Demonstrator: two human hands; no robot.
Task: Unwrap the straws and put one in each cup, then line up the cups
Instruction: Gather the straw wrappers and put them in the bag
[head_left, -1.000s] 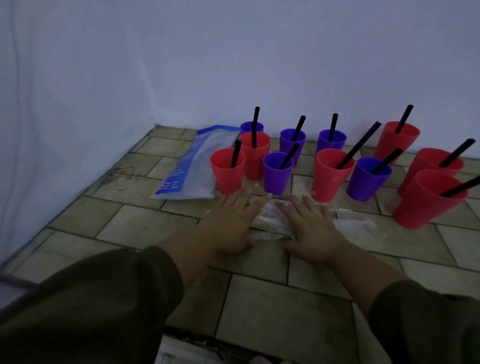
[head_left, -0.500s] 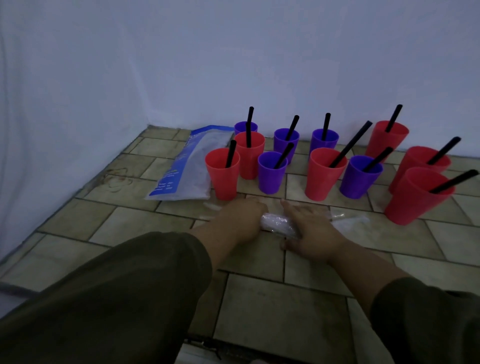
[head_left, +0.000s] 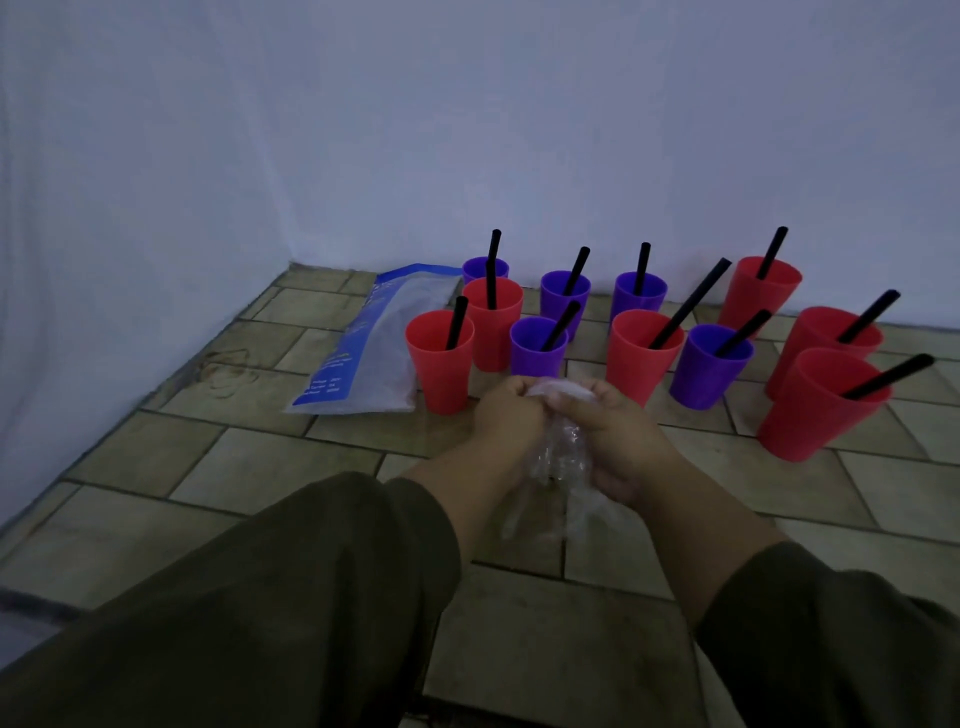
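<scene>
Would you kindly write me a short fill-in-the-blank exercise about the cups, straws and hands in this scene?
1. The number of red cups on the floor is ___.
2. The other cups are all ___.
3. Every visible straw is ___ in colour.
4. The left hand and right hand grip crumpled wrappers, while the bag lies to the ___ of the cups.

Missing words: six; purple; black; left.

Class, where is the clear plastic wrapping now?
Head view, centre: wrapping is gripped between left hand and right hand, just this side of the nearest purple cup.
</scene>
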